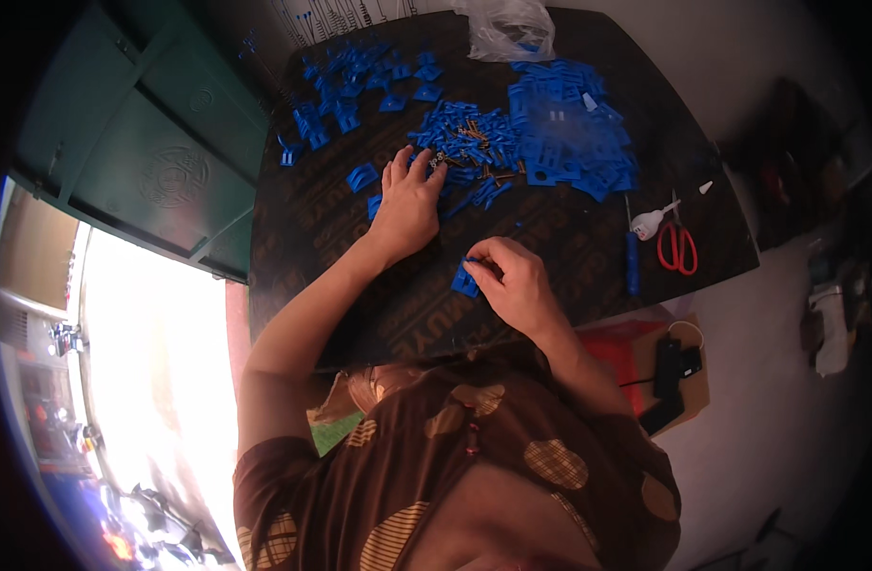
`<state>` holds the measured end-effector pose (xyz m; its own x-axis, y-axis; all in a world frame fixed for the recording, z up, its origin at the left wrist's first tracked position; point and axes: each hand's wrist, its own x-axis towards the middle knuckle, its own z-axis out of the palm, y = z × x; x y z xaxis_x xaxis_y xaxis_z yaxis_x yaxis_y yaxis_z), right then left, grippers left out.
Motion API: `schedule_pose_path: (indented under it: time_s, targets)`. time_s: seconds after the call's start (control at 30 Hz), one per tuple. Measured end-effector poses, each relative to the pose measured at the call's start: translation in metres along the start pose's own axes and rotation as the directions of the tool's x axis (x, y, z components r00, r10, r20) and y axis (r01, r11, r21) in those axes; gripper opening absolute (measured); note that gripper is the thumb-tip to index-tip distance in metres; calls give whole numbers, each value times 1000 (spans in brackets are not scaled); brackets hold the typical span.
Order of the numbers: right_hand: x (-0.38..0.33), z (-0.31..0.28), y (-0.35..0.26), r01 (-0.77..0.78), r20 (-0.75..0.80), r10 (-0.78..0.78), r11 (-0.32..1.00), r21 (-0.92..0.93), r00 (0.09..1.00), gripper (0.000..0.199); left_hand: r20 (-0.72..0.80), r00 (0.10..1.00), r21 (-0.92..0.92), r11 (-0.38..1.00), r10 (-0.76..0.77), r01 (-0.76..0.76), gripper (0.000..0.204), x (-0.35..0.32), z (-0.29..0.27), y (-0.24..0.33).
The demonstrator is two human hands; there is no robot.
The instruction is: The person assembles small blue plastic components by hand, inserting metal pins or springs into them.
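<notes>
My right hand [514, 276] pinches a small blue plastic piece [463, 279] just above the dark tabletop, near its front edge. Farther forward and to the left, my left hand [412, 198] lies palm down with its fingers spread. Its fingertips reach the near left edge of a heap of slim blue plastic plugs [466, 131], where brass-coloured screws [493, 178] are mixed in. Whatever lies under those fingers is hidden. Beside that hand, a loose blue piece [362, 177] rests on the table.
Flat blue plates [574, 128] are piled at the back right, blue pieces [345, 81] at the back left. A clear plastic bag [508, 29] sits at the far edge. To the right lie red-handled scissors [678, 249], a blue-handled tool [633, 265] and a white nozzle-like piece [650, 223].
</notes>
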<state>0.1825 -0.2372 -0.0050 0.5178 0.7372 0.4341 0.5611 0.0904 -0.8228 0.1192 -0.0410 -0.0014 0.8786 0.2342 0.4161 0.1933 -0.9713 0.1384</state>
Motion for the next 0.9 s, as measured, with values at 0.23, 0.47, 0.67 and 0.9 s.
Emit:
schedule_pose_path:
  time_s: [0.23,0.47,0.67,0.9]
  targets:
    - [0,-1,1,23,2,-23,1000,-10,1000,10,76,997,21,1000,-5,3,55,-2,5,4]
    - [1,-3,-1,52,6,-52,998,-23,999,10,-146,988,-178,984,-43,16,28,14,2,-20]
    - [0,-2,0,40,5,-39,999,-29,999,11,-123,976,-146,976,-178,160,7,37,-10,-44]
    - [1,-1,1,47,-3,-47,999,-12,999,11,28,991,-155,979,-128,131,12,55,-6,-58]
